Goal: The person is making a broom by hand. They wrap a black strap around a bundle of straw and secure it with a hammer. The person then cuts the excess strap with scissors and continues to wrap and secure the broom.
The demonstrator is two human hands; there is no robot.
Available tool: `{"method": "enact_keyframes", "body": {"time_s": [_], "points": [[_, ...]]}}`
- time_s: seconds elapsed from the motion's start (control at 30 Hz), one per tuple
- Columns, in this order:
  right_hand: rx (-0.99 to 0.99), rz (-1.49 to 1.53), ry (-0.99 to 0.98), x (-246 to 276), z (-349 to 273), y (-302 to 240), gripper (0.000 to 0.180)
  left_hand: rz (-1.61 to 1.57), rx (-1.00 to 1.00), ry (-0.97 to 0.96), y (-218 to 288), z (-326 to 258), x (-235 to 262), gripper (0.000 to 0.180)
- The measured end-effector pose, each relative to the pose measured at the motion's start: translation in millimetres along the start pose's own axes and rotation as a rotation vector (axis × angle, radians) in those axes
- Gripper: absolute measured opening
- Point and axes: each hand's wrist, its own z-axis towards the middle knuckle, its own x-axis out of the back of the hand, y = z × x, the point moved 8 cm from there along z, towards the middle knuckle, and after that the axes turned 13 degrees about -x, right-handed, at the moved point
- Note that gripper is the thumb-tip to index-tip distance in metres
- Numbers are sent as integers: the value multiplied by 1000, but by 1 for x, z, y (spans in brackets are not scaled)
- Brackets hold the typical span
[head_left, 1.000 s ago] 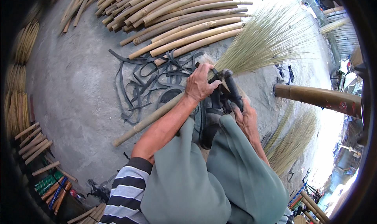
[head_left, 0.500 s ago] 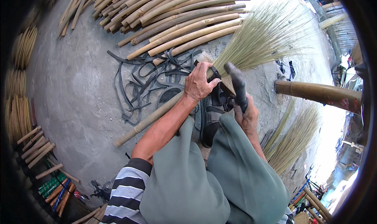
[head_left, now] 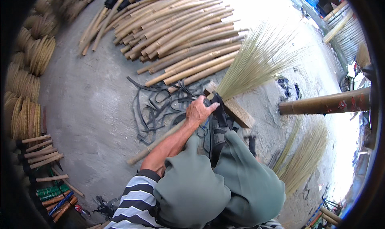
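My left hand [head_left: 198, 110] is closed around the bound neck of a grass broom [head_left: 256, 64]. Black rubber strap [head_left: 217, 102] wraps that neck, which rests over a wooden block [head_left: 239, 113]. The pale bristles fan out to the far right. Under my left forearm runs a bamboo stick [head_left: 140, 155], apparently the broom's handle. A sandalled foot [head_left: 218, 136] is close to the binding. My right hand [head_left: 258, 160] is almost wholly hidden behind my right knee, its fingers out of sight. A dark, hammer-like tool [head_left: 252, 144] shows beside it; whether I grip it is unclear.
Loose black rubber strips [head_left: 154, 108] lie tangled on the concrete left of my hand. Many bamboo sticks [head_left: 184, 36] are piled beyond. At right are a thick bamboo pole [head_left: 325, 100] and a loose grass bundle [head_left: 309, 157]. Bundled brooms [head_left: 26, 116] line the left side.
My right hand has drawn back from the binding to behind my knee, with the dark tool lower beside it. My left hand stays at the broom's neck. More of the wooden block shows.
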Motion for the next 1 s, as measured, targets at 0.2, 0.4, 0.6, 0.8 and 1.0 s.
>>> {"method": "enact_keyframes", "body": {"time_s": [0.2,0.4,0.6,0.8,1.0], "points": [[-174,-140,-63,-4,-53,126,41,-87,47,23,0,-53,32,73],[-271,-321,-207,-25,-93,206,44,-178,57,40,11,-103,72,70],[22,-227,-12,21,-46,93,47,-222,107,59,30,-119,100,69],[331,414,-174,49,15,-189,68,-379,-30,91,85,-91,125,62],[676,412,-702,-25,3,-349,62,-413,-145,199,120,-45,165,46]]}}
